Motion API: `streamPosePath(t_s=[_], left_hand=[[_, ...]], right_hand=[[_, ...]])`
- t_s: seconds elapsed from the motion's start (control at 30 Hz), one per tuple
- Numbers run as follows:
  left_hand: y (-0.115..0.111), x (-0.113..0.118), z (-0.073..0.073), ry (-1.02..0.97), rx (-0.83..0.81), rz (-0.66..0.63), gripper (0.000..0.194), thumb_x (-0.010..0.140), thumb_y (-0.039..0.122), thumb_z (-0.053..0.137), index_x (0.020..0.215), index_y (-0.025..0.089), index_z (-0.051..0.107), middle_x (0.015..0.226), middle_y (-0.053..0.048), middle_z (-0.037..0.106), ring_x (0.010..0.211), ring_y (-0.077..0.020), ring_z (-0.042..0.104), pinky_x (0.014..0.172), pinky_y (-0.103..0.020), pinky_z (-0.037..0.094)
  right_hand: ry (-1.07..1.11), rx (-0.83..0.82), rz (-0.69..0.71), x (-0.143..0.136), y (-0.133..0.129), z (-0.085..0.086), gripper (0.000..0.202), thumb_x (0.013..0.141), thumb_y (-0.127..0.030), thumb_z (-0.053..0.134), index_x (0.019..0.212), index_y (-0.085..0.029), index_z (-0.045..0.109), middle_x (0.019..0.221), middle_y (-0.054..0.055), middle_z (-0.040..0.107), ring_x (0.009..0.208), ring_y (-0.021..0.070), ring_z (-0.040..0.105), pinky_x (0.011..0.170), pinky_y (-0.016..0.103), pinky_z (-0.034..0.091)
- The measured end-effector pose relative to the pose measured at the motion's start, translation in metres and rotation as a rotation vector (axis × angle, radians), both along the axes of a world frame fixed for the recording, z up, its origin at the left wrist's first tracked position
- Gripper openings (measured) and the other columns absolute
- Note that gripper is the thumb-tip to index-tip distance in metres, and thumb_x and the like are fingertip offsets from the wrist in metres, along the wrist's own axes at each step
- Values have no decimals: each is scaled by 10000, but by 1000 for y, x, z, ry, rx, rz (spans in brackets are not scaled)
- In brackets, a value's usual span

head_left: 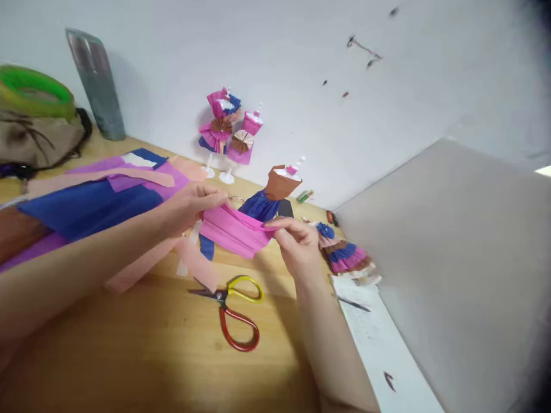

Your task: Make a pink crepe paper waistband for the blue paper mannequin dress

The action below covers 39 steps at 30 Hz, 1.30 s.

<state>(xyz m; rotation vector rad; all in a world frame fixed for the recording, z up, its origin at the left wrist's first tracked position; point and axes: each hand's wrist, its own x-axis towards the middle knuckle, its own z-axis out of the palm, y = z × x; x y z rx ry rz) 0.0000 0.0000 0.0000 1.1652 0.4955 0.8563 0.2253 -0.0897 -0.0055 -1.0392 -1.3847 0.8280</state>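
Observation:
A piece of pink crepe paper (235, 232) is stretched between my two hands above the table. My left hand (200, 201) pinches its upper left corner, and my right hand (297, 238) pinches the upper right end, where the top edge looks folded. Just behind the paper stands a small dress form (282, 183) with a brown paper top and a gathered blue skirt, its lower part hidden by the pink piece. Scissors (221, 296) with one yellow and one red handle lie open on the table below my hands. Peach paper strips (198, 261) lie beside them.
Blue, pink and brown paper sheets (94, 206) spread at the left. Two decorated dress forms (219, 126) stand against the wall, near a grey bottle (97, 86) and a bag (38, 132). At right lie a ruffled paper dress (348, 255) and a notebook (374, 332) with a pen (353, 303).

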Motion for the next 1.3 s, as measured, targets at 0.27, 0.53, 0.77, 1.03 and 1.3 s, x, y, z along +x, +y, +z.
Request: streamPosePath(t_s=[0.27, 0.53, 0.77, 1.03, 1.3], left_hand=[[1, 0, 0, 126, 104, 100, 241, 623, 305, 873, 633, 149, 689, 571, 13, 649, 509, -77, 544, 506, -195, 400], [-2, 6, 4, 305, 71, 159, 436, 685, 196, 780, 1112, 143, 709, 649, 25, 711, 566, -117, 640, 561, -220, 495], [1, 6, -5, 428, 298, 307, 354, 724, 236, 739, 1062, 130, 751, 599, 35, 669, 539, -109, 588, 526, -204, 450], [0, 7, -1, 299, 201, 215, 151, 702, 290, 727, 685, 145, 689, 610, -1, 704, 563, -122, 619, 559, -223, 471], [1, 6, 0, 245, 96, 185, 215, 679, 305, 789, 591, 147, 672, 560, 16, 657, 536, -91, 563, 550, -213, 432]], right_hand=[[-29, -60, -132, -7, 3, 5, 224, 721, -433, 813, 672, -219, 770, 667, 33, 731, 621, 167, 615, 596, 289, 496], [-16, -200, -169, -13, 6, 5, 245, 614, -276, 816, 837, -196, 753, 635, -16, 678, 554, 124, 573, 558, 262, 497], [-60, -223, -207, -15, 7, 2, 170, 624, -305, 779, 736, -184, 735, 610, 1, 678, 546, 133, 578, 566, 279, 489], [-123, -245, -184, -13, 9, -1, 158, 641, -332, 743, 633, -188, 680, 538, -12, 627, 504, 123, 537, 514, 258, 435], [-93, -294, -129, -14, 3, 8, 230, 666, -391, 753, 617, -188, 659, 484, -12, 607, 447, 131, 549, 471, 257, 462]])
